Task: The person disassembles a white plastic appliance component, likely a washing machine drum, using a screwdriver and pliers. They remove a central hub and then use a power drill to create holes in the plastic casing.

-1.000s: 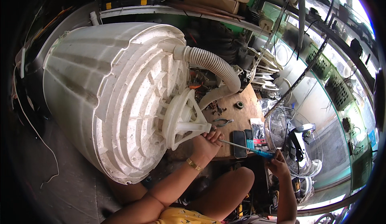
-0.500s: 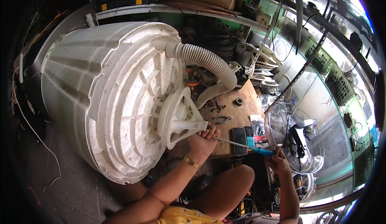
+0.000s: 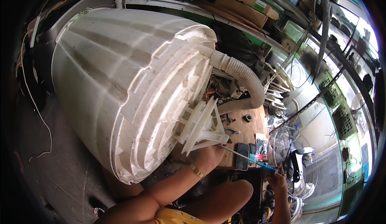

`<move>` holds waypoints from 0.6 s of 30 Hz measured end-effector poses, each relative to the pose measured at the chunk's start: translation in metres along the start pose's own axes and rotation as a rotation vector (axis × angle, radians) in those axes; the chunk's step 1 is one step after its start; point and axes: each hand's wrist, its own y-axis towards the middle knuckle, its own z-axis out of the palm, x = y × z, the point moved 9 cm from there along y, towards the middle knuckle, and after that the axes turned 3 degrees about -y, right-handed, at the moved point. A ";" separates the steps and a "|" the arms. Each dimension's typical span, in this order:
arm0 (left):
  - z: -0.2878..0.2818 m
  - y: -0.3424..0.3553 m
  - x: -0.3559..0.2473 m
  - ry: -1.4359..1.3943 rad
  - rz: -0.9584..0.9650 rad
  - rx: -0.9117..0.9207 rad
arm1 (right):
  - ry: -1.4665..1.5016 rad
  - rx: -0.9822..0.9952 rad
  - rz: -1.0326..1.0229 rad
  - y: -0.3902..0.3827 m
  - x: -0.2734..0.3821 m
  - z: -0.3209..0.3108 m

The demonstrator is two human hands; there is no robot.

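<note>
A big white plastic washing-machine tub [image 3: 108, 51] lies on its side, its ribbed base [image 3: 161, 115] facing right. On the middle of that base sits a white pulley-like wheel with a triangular bracket [image 3: 205, 129]. My left hand [image 3: 210, 157] is closed at the bracket's tip, its fingers partly hidden behind the plastic; what they grip I cannot make out. A long screwdriver [image 3: 263, 165] with a blue handle points at this tip, its shank passing by my left fingers. Around the handle's end my right hand [image 3: 276, 179] is closed.
From the tub's base a grey corrugated hose [image 3: 245, 73] curves down to a wooden table [image 3: 257, 123]. Pliers [image 3: 232, 132], a black ring [image 3: 247, 117], a dark phone [image 3: 242, 156] and a small packet [image 3: 261, 144] lie there. A fan cage [image 3: 287, 143] stands to the right, shelves behind.
My view has shifted, and the tub shows more of its side and less of its base. Both hands remain at the bracket tip and screwdriver handle.
</note>
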 end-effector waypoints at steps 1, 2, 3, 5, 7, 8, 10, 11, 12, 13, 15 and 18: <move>-0.005 -0.001 -0.005 0.023 0.036 0.012 | -0.016 0.003 0.035 0.003 -0.004 0.000; -0.010 -0.002 -0.009 0.046 0.083 0.019 | -0.038 -0.006 0.142 0.007 -0.008 -0.002; -0.012 -0.005 -0.012 0.042 0.079 0.027 | -0.055 -0.023 0.250 0.006 -0.014 -0.008; -0.013 -0.013 -0.015 0.029 0.064 0.047 | -0.263 -0.054 0.514 -0.002 -0.029 -0.032; -0.021 -0.016 -0.013 0.052 0.091 -0.003 | -0.450 -0.033 0.735 -0.014 -0.039 -0.056; -0.025 -0.018 -0.011 0.060 0.094 -0.009 | -0.142 0.012 0.690 -0.016 -0.041 -0.053; -0.033 -0.016 -0.015 0.070 0.112 -0.005 | -0.090 0.013 0.336 0.004 -0.017 -0.022; -0.037 -0.012 -0.015 0.021 0.097 0.004 | -0.063 0.014 0.159 0.010 -0.003 -0.007; -0.037 -0.014 -0.013 -0.030 0.064 0.005 | 0.031 0.108 0.060 0.011 0.002 0.001; -0.036 -0.015 -0.009 -0.125 0.019 0.009 | 0.037 0.052 0.040 0.006 0.004 -0.006; -0.033 -0.017 -0.005 -0.232 -0.038 0.003 | 0.053 -0.055 0.004 -0.002 0.006 -0.016; -0.037 -0.019 -0.011 0.077 0.048 -0.009 | -0.213 0.008 0.317 -0.005 -0.003 -0.016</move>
